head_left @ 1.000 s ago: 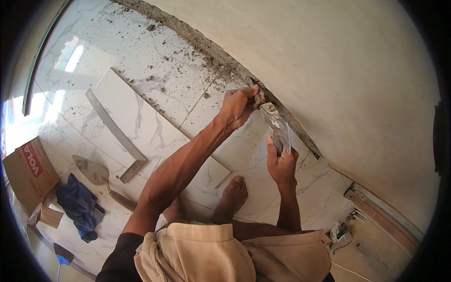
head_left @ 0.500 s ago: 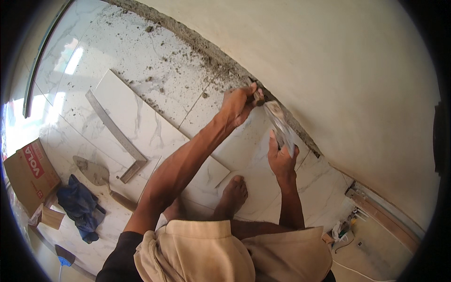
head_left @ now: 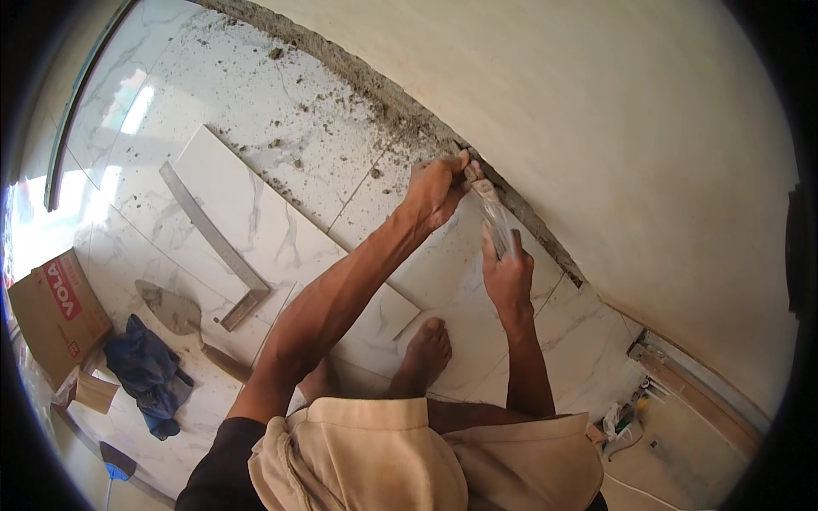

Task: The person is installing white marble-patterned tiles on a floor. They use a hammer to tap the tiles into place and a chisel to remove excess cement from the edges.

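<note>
I squat on white marbled floor tiles [head_left: 460, 281] beside a cream wall [head_left: 613, 128]. My left hand [head_left: 434, 189] reaches to the rough mortar gap [head_left: 528, 223] at the wall's foot and pinches the far end of a narrow metal tool [head_left: 494, 217]. My right hand [head_left: 509, 277] grips the near end of the same tool, which lies along the edge of the tile next to the gap. The tool's tip is hidden under my left fingers. My bare foot [head_left: 423, 358] rests on the tile just below both hands.
A loose marbled tile [head_left: 273, 230] lies to the left with a metal square [head_left: 217, 247] on it. Further left are a trowel [head_left: 175, 311], a blue cloth [head_left: 145, 373] and a cardboard box [head_left: 51, 315]. Mortar crumbs litter the floor; a wooden strip [head_left: 699, 393] lies at right.
My right hand has crept slightly up along the tool toward the wall. My left hand stays at the gap.
</note>
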Demonstrator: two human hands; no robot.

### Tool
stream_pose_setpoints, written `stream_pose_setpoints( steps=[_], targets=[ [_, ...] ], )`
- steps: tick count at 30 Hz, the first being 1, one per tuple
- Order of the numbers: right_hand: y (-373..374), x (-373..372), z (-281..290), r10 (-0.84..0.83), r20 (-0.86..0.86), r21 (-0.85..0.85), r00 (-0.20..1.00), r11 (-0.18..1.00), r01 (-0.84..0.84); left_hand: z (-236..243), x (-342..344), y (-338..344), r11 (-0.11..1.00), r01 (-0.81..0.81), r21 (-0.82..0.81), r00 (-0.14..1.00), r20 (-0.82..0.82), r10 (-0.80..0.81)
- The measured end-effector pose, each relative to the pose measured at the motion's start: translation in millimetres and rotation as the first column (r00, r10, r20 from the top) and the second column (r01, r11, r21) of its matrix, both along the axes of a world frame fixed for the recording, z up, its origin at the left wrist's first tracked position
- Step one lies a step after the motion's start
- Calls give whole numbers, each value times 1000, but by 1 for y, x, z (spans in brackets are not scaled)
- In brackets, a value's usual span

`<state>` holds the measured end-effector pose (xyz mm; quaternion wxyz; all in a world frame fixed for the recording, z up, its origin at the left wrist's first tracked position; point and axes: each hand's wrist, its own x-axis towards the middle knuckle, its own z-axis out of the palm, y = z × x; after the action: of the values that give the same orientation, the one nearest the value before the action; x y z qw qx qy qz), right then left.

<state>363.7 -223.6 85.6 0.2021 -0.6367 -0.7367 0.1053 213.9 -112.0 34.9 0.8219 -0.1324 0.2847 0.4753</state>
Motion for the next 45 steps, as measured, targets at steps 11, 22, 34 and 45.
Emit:
stream_pose_setpoints(
  steps=[11, 22, 34, 45],
  targets=[
    [10, -3, 8, -57, 13, -150, 998, 987, 59, 1, 4, 1, 999, -51, -14, 999, -15, 51],
    [0, -8, 20, -42, -154, 42, 987, 998, 49, -3, 4, 4, 998, -63, 14, 997, 45, 62],
    [11, 1, 5, -53, -7, -57, 999, 997, 52, -11, 11, 4, 996, -78, 30, 997, 16, 78],
    [5, -9, 17, -78, -171, 44, 982, 995, 86, -11, 8, 4, 989, -121, -81, 989, 72, 127]
  ],
)
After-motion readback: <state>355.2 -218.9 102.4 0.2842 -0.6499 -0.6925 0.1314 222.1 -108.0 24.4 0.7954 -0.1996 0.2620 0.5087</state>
